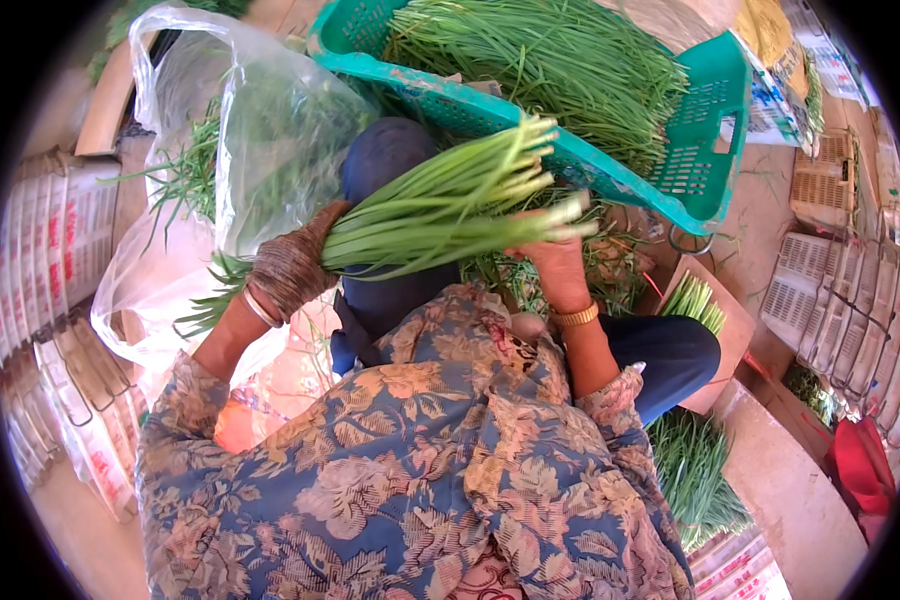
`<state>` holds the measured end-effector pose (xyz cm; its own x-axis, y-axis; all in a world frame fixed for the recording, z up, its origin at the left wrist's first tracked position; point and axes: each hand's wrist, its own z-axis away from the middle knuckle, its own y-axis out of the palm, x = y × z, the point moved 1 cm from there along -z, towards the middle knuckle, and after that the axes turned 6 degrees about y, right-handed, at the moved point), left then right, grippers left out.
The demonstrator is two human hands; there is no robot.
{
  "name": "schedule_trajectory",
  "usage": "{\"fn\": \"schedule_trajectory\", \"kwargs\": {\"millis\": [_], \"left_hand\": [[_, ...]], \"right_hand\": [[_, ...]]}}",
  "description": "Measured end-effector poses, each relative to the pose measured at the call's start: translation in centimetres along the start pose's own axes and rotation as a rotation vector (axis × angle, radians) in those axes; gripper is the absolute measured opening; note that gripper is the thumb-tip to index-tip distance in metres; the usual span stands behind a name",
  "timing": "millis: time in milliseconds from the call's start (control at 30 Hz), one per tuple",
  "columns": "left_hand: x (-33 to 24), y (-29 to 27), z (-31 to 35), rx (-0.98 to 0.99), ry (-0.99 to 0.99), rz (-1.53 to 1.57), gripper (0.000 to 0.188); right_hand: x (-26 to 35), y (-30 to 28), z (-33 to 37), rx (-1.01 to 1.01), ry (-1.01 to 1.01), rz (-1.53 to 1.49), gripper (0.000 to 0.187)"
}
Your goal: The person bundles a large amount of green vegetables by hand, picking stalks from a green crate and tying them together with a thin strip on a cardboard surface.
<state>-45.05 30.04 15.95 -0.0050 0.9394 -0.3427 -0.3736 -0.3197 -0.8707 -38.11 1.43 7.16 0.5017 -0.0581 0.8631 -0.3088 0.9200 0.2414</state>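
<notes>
My left hand [295, 260], in a worn brown knitted glove, is wrapped round a bunch of green garlic chives [425, 200]. Their leafy tips stick out behind this hand over the left wrist, and the pale cut ends point right, fanned apart. My right hand [555, 265], bare with a gold band at the wrist, pinches a few pale stem ends at the lower right of the bunch. Those stems partly hide its fingers. Beyond the bunch stands a teal plastic basket [450, 100] heaped with more long chives [560, 70].
A clear plastic bag [210, 110] with loose greens stands at the left. Stacked crates [65, 230] line the left side, with more crates [830, 300] at right. By my right knee lie a tied bundle [695, 303] on cardboard and another pile of chives [690, 470]. Trimmings litter the floor.
</notes>
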Motion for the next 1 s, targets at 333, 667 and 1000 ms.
{"fn": "schedule_trajectory", "kwargs": {"millis": [333, 667, 1000], "left_hand": [[1.3, -0.4, -0.5, 0.152, -0.027, 0.285, 0.065], [0.2, -1.0, -0.4, 0.224, -0.139, 0.448, 0.059], [-1.2, 0.2, 0.5, 0.125, -0.143, 1.02, 0.07]], "right_hand": [[-0.5, -8.1, 0.4, -0.298, 0.266, 0.104, 0.013], [4.0, 3.3, 1.0, -0.274, -0.266, 0.157, 0.009], [7.1, 8.8, 2.7, 0.252, -0.206, 0.614, 0.012]]}}
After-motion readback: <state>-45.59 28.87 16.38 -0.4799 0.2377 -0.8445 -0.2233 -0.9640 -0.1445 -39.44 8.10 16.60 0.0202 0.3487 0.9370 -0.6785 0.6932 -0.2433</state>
